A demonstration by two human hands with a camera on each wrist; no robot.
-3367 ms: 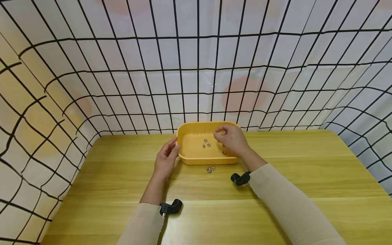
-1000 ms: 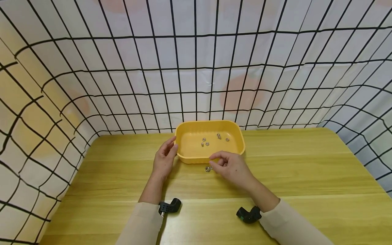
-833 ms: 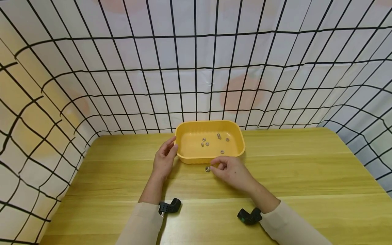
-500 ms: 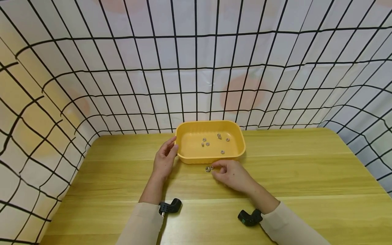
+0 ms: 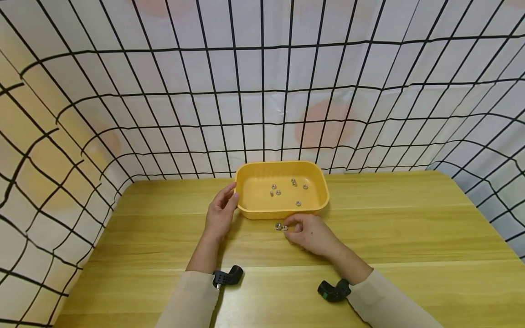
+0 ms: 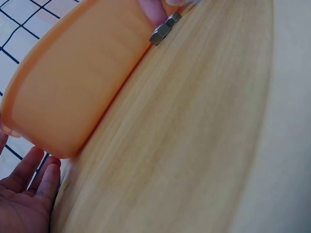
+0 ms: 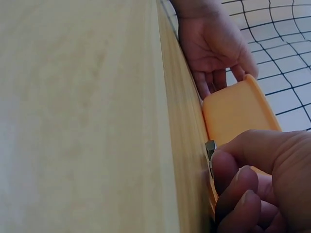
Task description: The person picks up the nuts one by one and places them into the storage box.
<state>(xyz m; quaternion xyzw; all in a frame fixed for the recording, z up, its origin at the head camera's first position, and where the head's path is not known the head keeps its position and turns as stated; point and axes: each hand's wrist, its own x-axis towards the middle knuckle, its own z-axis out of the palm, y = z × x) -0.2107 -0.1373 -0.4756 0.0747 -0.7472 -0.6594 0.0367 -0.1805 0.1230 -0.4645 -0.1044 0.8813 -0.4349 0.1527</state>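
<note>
A yellow tray (image 5: 262, 215) stands at the back of the table, with several small metal nuts (image 5: 278, 192) lying in it. My left hand (image 5: 220, 215) rests its fairly straight fingers against the tray's left end, also visible in the left wrist view. In front of the tray, on the table, lie a larger hex nut (image 5: 279, 226) and a smaller nut (image 5: 285, 228) side by side. My right hand (image 5: 312, 233) pinches the smaller nut between thumb and forefinger, at table level. In the right wrist view the fingers mostly hide that nut, while the larger nut (image 7: 210, 148) shows beyond them.
A black wire grid (image 5: 262, 123) with a pale cloth behind it rises right behind the tray and along both sides. The wooden table (image 5: 164, 255) extends in front and to both sides. Each wrist carries a black camera mount (image 5: 334, 290).
Earlier the right hand was over the tray; it came down to the nuts in front. The smaller nut has shifted slightly toward the thumb. The left hand stays at the tray's end.
</note>
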